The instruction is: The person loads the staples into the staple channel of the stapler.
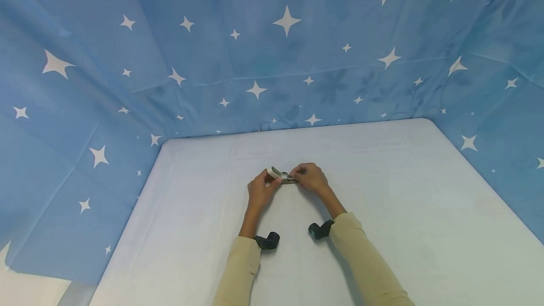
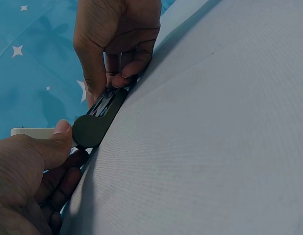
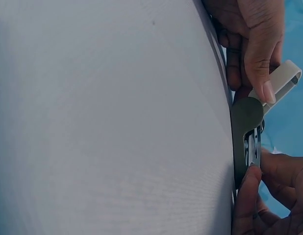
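Note:
A small stapler (image 3: 246, 113) lies on the table with its white top cover (image 3: 284, 81) swung up from the dark green base (image 2: 90, 131). The metal staple channel (image 3: 252, 147) is exposed along the base. My left hand (image 1: 260, 191) grips the stapler at its hinge end, thumb against the side of the raised cover. At the opposite end, my right hand (image 1: 311, 178) pinches the channel between thumb and fingers. Those fingers hide the front tip of the stapler, and whether loose staples are between them I cannot tell.
A white cloth covers the table (image 1: 191, 230) under both hands. Blue curtain with white stars (image 1: 263, 51) hangs behind the far edge and along both sides. Each wrist carries a black camera, the left one (image 1: 268, 241) and the right one (image 1: 319, 230) facing inward.

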`<state>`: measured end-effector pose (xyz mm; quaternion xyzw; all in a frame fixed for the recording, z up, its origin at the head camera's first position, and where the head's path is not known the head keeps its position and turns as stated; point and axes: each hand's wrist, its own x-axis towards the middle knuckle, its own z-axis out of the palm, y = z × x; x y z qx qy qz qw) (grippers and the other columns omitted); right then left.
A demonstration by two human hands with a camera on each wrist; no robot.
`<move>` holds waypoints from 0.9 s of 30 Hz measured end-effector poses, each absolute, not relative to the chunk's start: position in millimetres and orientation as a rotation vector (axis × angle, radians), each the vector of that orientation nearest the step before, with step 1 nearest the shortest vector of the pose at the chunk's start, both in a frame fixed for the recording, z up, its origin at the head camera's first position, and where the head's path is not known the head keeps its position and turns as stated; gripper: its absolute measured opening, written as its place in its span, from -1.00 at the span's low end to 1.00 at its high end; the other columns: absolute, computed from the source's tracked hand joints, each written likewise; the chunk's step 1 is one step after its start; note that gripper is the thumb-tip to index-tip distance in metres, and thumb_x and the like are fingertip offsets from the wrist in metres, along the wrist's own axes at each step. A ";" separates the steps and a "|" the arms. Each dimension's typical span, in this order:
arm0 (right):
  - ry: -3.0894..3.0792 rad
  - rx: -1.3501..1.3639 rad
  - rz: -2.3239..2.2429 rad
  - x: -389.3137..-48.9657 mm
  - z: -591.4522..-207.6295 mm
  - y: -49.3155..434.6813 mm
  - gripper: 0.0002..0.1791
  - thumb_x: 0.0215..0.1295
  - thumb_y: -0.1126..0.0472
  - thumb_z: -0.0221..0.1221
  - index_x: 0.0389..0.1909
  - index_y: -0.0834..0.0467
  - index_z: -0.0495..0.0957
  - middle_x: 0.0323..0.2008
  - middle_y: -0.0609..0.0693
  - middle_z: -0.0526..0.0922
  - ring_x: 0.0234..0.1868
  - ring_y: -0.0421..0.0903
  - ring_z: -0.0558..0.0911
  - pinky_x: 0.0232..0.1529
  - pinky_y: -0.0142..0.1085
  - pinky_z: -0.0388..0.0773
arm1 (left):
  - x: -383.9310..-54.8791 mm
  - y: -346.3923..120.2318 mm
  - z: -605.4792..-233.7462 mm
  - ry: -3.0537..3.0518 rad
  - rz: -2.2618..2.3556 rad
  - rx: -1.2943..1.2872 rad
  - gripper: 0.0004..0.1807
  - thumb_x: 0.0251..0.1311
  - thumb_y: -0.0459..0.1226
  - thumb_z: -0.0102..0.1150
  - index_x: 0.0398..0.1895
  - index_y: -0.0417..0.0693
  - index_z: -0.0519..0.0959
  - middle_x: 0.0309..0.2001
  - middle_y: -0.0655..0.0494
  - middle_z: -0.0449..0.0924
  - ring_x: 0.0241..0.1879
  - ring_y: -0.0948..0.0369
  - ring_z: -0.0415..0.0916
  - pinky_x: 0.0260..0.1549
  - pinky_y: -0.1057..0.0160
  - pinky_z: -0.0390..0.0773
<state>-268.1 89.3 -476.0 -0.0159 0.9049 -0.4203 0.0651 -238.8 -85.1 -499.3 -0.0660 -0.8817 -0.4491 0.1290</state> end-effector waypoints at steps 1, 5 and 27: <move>2.724 -0.050 -1.273 -268.0 -475.7 89.6 -0.85 0.18 0.09 0.16 -0.37 0.07 0.62 -0.50 -0.05 0.58 -0.60 -0.17 0.50 -0.55 -0.35 0.39 | -238.7 -85.0 -499.5 -2.565 -1.305 -0.191 -0.75 0.04 -0.07 0.23 -0.27 0.01 0.57 -0.39 0.11 0.65 -0.29 0.15 0.56 -0.05 -0.03 0.28; 2.711 -0.050 -1.280 -267.6 -475.7 90.4 -0.84 0.18 0.08 0.15 -0.36 0.07 0.62 -0.51 -0.05 0.58 -0.60 -0.17 0.51 -0.54 -0.35 0.40 | -238.6 -85.0 -499.8 -2.573 -1.308 -0.186 -0.74 0.05 -0.06 0.22 -0.26 0.02 0.56 -0.38 0.13 0.65 -0.27 0.16 0.56 -0.03 -0.04 0.27; 2.654 -0.275 -1.366 -263.0 -476.9 102.6 -0.78 0.08 0.20 0.23 -0.21 0.12 0.58 -0.32 0.02 0.57 -0.51 -0.13 0.47 -0.50 -0.31 0.39 | -239.6 -78.6 -495.2 -2.597 -1.299 -0.179 -0.76 0.09 -0.05 0.17 -0.23 0.07 0.56 -0.39 0.18 0.64 -0.32 0.20 0.52 -0.09 -0.12 0.19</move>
